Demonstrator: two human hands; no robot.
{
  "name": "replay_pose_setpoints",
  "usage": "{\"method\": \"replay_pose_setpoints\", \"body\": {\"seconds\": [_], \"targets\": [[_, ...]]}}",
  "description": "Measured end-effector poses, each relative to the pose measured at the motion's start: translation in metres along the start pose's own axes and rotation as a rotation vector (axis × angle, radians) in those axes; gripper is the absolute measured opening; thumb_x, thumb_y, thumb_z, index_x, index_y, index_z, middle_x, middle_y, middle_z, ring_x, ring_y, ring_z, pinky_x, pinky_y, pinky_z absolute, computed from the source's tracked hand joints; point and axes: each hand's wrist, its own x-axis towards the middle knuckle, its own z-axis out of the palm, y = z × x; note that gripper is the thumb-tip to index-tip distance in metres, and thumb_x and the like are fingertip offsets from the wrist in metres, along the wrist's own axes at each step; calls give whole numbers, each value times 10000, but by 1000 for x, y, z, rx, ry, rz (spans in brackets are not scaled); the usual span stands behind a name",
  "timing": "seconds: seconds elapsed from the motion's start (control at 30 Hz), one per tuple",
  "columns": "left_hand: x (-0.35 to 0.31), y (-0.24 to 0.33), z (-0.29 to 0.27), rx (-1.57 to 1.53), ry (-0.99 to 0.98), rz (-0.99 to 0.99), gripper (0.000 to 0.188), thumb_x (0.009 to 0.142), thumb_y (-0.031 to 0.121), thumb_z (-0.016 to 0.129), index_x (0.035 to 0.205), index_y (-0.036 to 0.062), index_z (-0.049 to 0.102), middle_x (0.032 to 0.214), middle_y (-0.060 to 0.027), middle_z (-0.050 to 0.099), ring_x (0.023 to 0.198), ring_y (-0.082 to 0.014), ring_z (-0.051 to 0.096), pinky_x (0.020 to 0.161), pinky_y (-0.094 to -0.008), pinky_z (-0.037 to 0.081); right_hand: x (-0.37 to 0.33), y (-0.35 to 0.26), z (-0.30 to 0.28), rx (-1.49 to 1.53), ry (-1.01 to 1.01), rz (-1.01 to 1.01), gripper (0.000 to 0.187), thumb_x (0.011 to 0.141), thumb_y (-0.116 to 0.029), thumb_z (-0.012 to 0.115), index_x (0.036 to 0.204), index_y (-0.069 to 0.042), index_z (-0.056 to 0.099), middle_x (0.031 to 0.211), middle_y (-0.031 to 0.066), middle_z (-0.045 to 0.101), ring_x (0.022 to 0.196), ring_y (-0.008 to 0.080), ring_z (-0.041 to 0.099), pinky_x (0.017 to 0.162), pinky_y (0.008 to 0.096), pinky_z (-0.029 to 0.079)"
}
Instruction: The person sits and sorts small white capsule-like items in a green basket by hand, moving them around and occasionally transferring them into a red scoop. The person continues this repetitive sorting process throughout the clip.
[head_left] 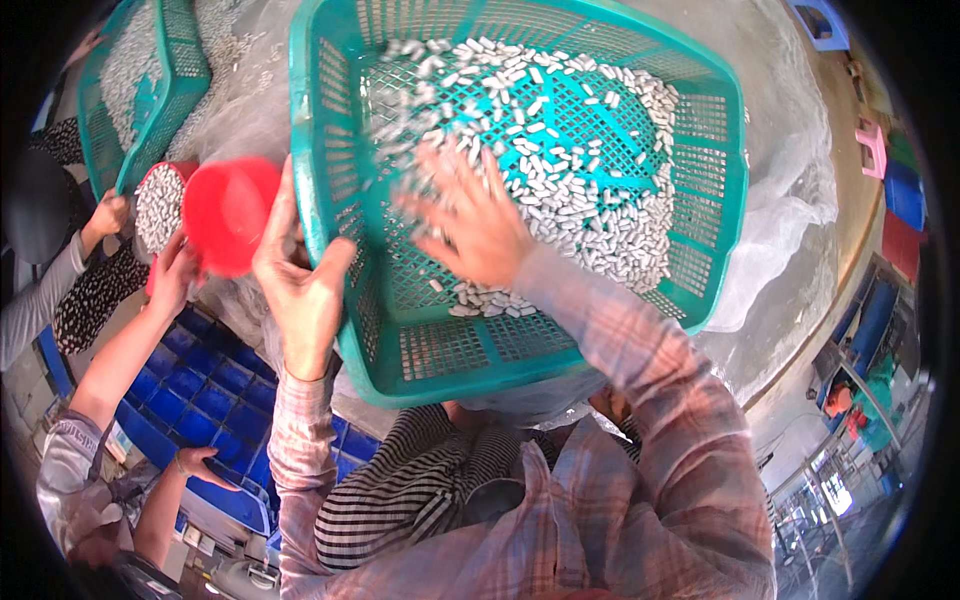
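Note:
A large green plastic mesh basket (708, 215) is in front of me, with small white oblong pieces (575, 215) spread over its floor. They lie thickest along the right side, and those at the upper left are blurred by motion. My left hand (300, 290) grips the basket's left rim, thumb on the inner side. Inside, my right hand (475, 215) is palm down over the pieces with its fingers spread and slightly smeared. Just left of my left hand, another person's hand (172, 272) is at a red plastic bowl (232, 215).
A second red container (160, 208) full of white pieces stands beside the bowl. Farther left, someone holds another green basket (168, 110). A blue gridded surface (205, 375) lies at lower left. Clear plastic sheeting (785, 210) covers the surface around the basket.

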Motion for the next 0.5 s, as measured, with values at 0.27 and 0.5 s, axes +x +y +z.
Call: {"method": "replay_pose_setpoints", "body": {"seconds": [0.27, 0.5], "targets": [[-11, -8, -2, -25, 48, 18, 757, 690, -128, 518, 1423, -46, 348, 1262, -118, 562, 1004, -122, 587, 880, -237, 455, -126, 125, -62, -351, -271, 222, 612, 854, -448, 569, 1429, -393, 366, 1543, 36, 261, 1432, 349, 171, 1091, 666, 73], [-2, 9, 1, 34, 22, -8, 749, 698, -117, 526, 1423, -44, 352, 1186, -94, 605, 959, -110, 593, 840, -227, 462, 55, 60, -1, -71, 142, 198, 614, 862, -454, 583, 1423, -276, 410, 1478, 148, 340, 1375, 393, 274, 1055, 628, 228]]}}
